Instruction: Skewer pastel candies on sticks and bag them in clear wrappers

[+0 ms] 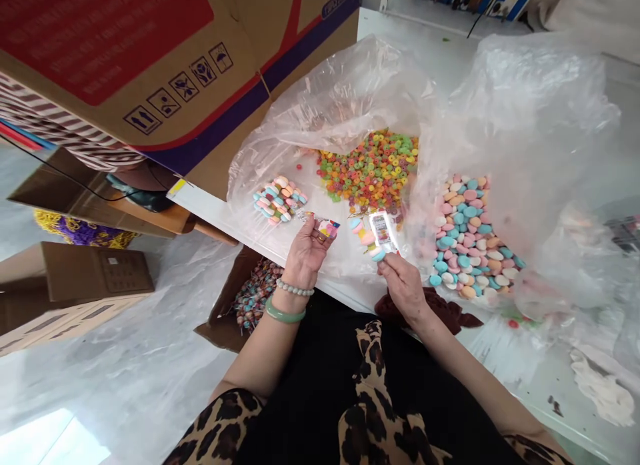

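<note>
My left hand (306, 249) is closed, pinching a small colourful printed tag (328, 228) between thumb and fingers. My right hand (404, 281) grips the lower end of a short strand of pastel oval pieces (369, 239), in pink, yellow, white and blue. Beside the strand, just above my right fingers, is a small white packet with a printed label (383, 230); whether I hold it too, I cannot tell. Left of my left hand lies a cluster of pastel strung pieces (280, 199). Beyond both hands spreads a heap of small coloured rings (373, 168).
More loose pastel ovals (467, 235) lie at right on clear plastic sheeting (530, 118). A big printed carton (240, 98) stands at the table's left. Below the edge, an open box (220, 318) holds many small wrapped bundles (257, 291). Dark brown cloth (440, 310) lies by my right wrist.
</note>
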A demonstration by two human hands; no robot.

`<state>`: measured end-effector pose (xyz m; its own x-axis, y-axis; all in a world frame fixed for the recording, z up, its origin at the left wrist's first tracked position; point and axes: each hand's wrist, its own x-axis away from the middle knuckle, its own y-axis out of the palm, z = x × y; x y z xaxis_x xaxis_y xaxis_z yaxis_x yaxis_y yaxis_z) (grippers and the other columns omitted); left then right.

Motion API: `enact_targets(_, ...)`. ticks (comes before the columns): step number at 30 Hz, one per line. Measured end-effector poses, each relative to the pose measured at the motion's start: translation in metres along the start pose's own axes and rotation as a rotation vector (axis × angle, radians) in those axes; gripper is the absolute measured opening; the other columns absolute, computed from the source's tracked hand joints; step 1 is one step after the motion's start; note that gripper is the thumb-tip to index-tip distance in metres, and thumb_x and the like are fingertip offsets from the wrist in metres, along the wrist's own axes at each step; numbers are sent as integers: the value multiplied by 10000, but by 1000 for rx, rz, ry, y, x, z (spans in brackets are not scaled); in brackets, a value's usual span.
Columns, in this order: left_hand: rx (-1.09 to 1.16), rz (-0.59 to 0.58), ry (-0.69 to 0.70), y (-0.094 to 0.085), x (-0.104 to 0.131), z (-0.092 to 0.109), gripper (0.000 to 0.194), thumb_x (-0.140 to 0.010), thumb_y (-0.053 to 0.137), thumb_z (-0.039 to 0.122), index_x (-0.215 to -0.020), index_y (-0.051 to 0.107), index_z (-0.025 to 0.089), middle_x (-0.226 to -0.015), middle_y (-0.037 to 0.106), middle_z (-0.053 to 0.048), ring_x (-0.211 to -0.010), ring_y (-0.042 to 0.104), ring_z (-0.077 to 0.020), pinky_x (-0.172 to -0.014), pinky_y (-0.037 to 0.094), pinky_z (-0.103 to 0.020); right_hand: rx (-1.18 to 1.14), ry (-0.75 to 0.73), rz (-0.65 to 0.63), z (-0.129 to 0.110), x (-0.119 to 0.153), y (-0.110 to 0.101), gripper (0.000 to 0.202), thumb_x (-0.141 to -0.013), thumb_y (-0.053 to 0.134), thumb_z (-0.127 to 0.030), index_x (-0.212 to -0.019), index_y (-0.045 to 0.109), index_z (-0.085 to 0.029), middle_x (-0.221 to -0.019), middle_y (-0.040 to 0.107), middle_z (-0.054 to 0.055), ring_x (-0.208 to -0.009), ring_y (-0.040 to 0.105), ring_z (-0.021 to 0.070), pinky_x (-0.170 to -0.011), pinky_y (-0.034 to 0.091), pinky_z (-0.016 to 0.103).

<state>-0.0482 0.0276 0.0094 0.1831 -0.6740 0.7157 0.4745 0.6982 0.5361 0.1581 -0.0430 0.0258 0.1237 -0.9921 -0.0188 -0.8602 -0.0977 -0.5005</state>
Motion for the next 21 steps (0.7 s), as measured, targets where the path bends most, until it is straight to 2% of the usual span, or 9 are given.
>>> enact_targets(6, 21, -67, 83, 0, 2, 3, 185, -891, 646, 265, -738, 592, 177, -637, 629, 36, -565, 632, -91, -647, 534, -235, 72, -98, -23, -3, 8, 17, 289, -932, 470, -332, -671, 536, -227, -657, 520, 8, -649, 499, 160, -642, 378, 283)
enact_targets(15, -34, -111, 129, -2, 5, -2, 213, -869, 675, 319, -731, 588, 183, -614, 619, 37, -541, 611, -82, -576, 497, -208, 343, -184, 4, -1, 5, 22, 297, -973, 430, -264, -725, 584, -209, -677, 551, 19, -657, 496, 154, -646, 349, 272)
enact_targets(19, 4, -171, 158, -2, 5, -3, 204, -869, 671, 318, -743, 585, 181, -658, 646, 23, -583, 630, -95, -604, 511, -224, 442, -222, 6, -3, 8, 22, 299, -972, 425, -240, -723, 586, -203, -690, 559, 33, -664, 496, 156, -619, 327, 273)
enact_targets(21, 2, -196, 215, -2, 7, -3, 191, -852, 689, 319, -757, 591, 185, -661, 646, 28, -602, 636, -100, -637, 524, -234, 425, -209, 2, -5, 7, 20, 285, -960, 434, -240, -720, 584, -206, -696, 562, 35, -670, 499, 159, -618, 328, 275)
